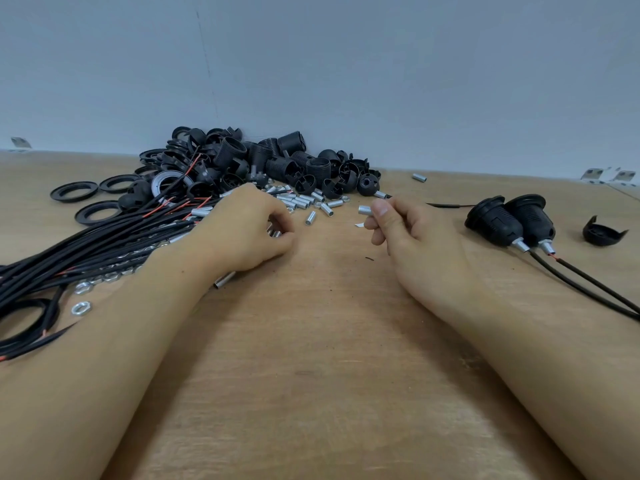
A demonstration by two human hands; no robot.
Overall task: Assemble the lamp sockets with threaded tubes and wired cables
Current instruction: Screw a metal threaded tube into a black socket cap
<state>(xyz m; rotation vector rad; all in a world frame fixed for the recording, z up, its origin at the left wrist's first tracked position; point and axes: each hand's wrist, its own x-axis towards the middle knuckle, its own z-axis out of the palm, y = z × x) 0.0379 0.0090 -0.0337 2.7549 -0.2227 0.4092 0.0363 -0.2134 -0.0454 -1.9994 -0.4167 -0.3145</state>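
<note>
My right hand (405,226) pinches a short silver threaded tube (365,210) between thumb and fingers, held a little above the wooden table (311,341). My left hand (246,230) rests on the table with its fingers curled over small silver parts; whether it grips one is hidden. Loose threaded tubes (308,202) lie scattered just beyond both hands. A heap of black lamp socket parts (263,161) sits at the back by the wall. A bundle of black cables (86,244) with red wire ends runs under my left forearm.
Two assembled sockets (509,220) with tubes and cables lie at the right, a loose black cap (602,232) beside them. Black rings (74,191) and silver nuts (81,308) lie at the left. A lone tube (419,177) lies near the wall.
</note>
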